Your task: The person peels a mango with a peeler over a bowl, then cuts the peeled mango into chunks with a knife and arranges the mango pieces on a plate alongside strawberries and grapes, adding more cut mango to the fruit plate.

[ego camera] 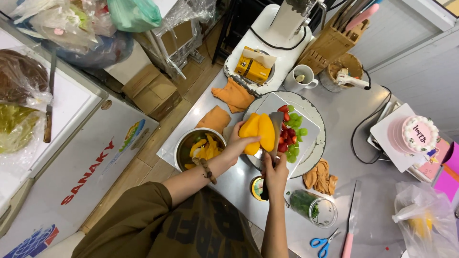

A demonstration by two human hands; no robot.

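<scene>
Holding a peeled yellow mango up over a grey cutting board, the left hand curls its fingers around the fruit's lower left side. The right hand is wrapped tight around the dark handle of a knife, and the wide blade stands against the right side of the mango. On the board, just beside the mango, lie red strawberry pieces and green grapes. The board sits on a round white plate on the shiny metal counter. To the left, under the left wrist, a steel bowl holds yellow mango peels. 2 orange cloths lie near the bowl. A glass jar with green leaves lies on its side near the right arm. Blue scissors and a pink-handled knife rest farther right. A small pink cake sits well apart at the right edge.
</scene>
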